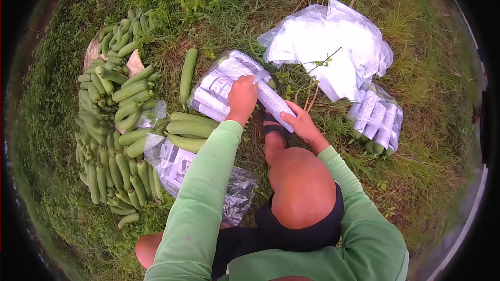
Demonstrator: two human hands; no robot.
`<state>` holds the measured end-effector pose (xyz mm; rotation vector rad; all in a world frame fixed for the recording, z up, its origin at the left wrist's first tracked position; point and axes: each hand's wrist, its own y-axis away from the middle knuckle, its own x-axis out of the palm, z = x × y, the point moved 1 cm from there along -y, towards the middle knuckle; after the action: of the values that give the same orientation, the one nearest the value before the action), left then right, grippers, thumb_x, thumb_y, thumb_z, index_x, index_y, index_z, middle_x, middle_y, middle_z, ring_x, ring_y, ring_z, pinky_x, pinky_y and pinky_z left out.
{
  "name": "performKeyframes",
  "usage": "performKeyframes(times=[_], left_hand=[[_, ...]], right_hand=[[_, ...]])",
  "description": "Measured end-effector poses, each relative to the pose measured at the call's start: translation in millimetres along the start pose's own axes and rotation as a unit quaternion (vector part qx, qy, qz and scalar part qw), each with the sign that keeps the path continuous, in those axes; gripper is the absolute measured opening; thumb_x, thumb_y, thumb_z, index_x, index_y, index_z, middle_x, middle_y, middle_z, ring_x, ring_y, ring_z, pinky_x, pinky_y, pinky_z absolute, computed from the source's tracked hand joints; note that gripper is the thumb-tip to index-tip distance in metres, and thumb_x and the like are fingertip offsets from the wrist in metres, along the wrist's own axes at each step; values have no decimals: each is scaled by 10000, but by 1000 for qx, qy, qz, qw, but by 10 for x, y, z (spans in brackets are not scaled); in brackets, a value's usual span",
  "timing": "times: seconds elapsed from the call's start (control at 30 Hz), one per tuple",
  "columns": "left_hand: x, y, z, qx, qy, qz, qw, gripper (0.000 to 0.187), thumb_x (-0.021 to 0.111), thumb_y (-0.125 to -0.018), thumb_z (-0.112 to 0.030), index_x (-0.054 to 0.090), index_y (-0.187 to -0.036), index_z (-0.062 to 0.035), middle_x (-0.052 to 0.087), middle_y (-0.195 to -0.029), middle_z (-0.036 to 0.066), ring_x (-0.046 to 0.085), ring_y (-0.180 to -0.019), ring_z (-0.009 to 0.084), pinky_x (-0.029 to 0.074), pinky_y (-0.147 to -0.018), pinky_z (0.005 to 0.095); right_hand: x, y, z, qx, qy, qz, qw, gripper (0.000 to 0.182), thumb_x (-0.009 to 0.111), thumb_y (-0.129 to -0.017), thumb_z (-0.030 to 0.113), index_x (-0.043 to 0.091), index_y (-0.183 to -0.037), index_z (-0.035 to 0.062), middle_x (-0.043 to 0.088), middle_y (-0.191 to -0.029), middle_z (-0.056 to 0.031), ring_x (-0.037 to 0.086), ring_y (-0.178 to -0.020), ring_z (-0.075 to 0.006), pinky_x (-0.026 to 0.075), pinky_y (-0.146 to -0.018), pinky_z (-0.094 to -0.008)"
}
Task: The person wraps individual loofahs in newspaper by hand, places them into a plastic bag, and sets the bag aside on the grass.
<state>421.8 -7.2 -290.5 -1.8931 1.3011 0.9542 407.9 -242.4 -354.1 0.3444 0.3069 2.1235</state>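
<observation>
In front of me lies a bundle of newspaper-wrapped gourds (213, 89) inside clear plastic. My left hand (243, 96) is closed at the top of this bundle, its fingers pinching a pale translucent plastic strip (261, 76). My right hand (303, 123) grips the near end of a newspaper-wrapped roll (273, 100) on the bundle's right side, thumb on top. A green tip shows at the far end of that roll. One bare long green gourd (188, 78) lies just left of the bundle, and several more gourds (191, 129) rest beside my left forearm.
A large pile of green gourds (120, 169) covers the grass at left. Newspaper and clear plastic sheeting (174, 164) lie under my left arm. White plastic bags (333, 47) spread at upper right, above another bag of wrapped gourds (378, 119). My bent knee (303, 192) rises close below my hands.
</observation>
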Motion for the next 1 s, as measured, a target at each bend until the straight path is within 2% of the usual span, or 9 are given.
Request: performKeyframes(times=[0.23, 0.33, 0.43, 0.53, 0.63, 0.73, 0.77, 0.9, 1.0], left_hand=[[-31, 68, 35, 45, 40, -30, 998, 184, 693, -905, -154, 738, -1054, -57, 698, -992, 174, 657, -961, 415, 527, -830, 504], [-89, 156, 35, 33, 61, -29, 997, 191, 691, -907, -156, 743, -1062, -58, 696, -984, 169, 657, -951, 411, 527, -826, 496], [-88, 156, -12, 23, 87, -42, 995, 197, 682, -914, -154, 751, -1076, -63, 688, -959, 168, 658, -933, 403, 526, -823, 485], [-151, 143, 22, -9, 87, -49, 995, 205, 679, -921, -159, 763, -1085, -69, 679, -936, 171, 658, -911, 395, 525, -813, 473], [-234, 54, 95, -12, 90, -57, 994, 196, 664, -940, -173, 765, -1060, -56, 666, -923, 167, 651, -881, 377, 527, -776, 467], [-288, 97, 88, -54, 181, -51, 981, 196, 669, -936, -152, 772, -1073, -57, 653, -896, 154, 651, -857, 355, 521, -768, 451], [-311, 141, 103, -62, 175, -46, 981, 212, 715, -915, -132, 777, -1086, -23, 665, -858, 135, 655, -799, 267, 527, -761, 384], [-316, 249, 148, -14, 134, -54, 989, 209, 706, -911, -111, 776, -1089, -25, 668, -866, 146, 660, -801, 293, 529, -752, 390], [-230, 227, 126, 14, 132, -49, 990, 209, 699, -915, -120, 773, -1085, -22, 667, -870, 156, 656, -800, 315, 530, -747, 395]], right_hand=[[185, -574, 216, -28, 38, 26, 999, 673, 733, -965, 304, 500, -1484, -56, 656, -1334, -168, 621, -1179, -199, 480, -1043, -340], [312, -642, 373, -36, 78, 32, 996, 627, 730, -950, 255, 525, -1469, -32, 664, -1339, -188, 652, -1174, -256, 503, -1012, -356], [560, -1059, 254, -89, 199, 45, 975, 568, 702, -936, 200, 554, -1441, -11, 655, -1345, -237, 659, -1182, -366, 516, -1001, -388], [855, -1346, 282, -179, 258, -3, 949, 474, 666, -938, 155, 587, -1367, -30, 677, -1269, -247, 666, -1146, -350, 510, -989, -406], [947, -1541, 278, -280, 354, -38, 891, 483, 673, -902, 144, 598, -1351, -15, 646, -1319, -283, 613, -1226, -426, 466, -1056, -458], [938, -1378, 338, -253, 317, 23, 914, 592, 691, -880, 163, 559, -1436, 12, 596, -1377, -279, 540, -1309, -453, 430, -1106, -481], [914, -1194, 367, -253, 282, 3, 925, 591, 698, -880, 149, 555, -1440, 25, 591, -1370, -261, 544, -1286, -448, 432, -1098, -486], [779, -847, 381, -213, 361, -46, 907, 589, 671, -900, 114, 531, -1466, 34, 628, -1303, -223, 567, -1212, -450, 455, -1042, -513], [858, -1047, 284, -285, 338, -68, 894, 591, 652, -915, 124, 518, -1489, 75, 656, -1276, -216, 593, -1173, -450, 475, -1009, -511]])
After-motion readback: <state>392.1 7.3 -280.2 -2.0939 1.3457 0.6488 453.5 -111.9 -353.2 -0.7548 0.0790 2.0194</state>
